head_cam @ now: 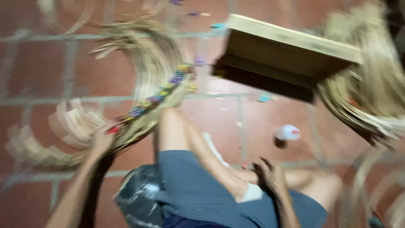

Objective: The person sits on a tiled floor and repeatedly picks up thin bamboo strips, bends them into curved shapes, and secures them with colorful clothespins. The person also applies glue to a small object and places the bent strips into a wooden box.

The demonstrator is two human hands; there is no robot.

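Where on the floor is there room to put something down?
Bare tiles lie between the wooden stool, the small white bottle and the bent knee. Crowded: curved straw strips fill the left by the left hand, and a straw heap the right.

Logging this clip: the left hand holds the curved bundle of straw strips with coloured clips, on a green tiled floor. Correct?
Not quite. In the head view the floor is red-brown tile, not green. The rest stands: the left hand grips the curved bundle of straw strips with coloured clips along its edge.
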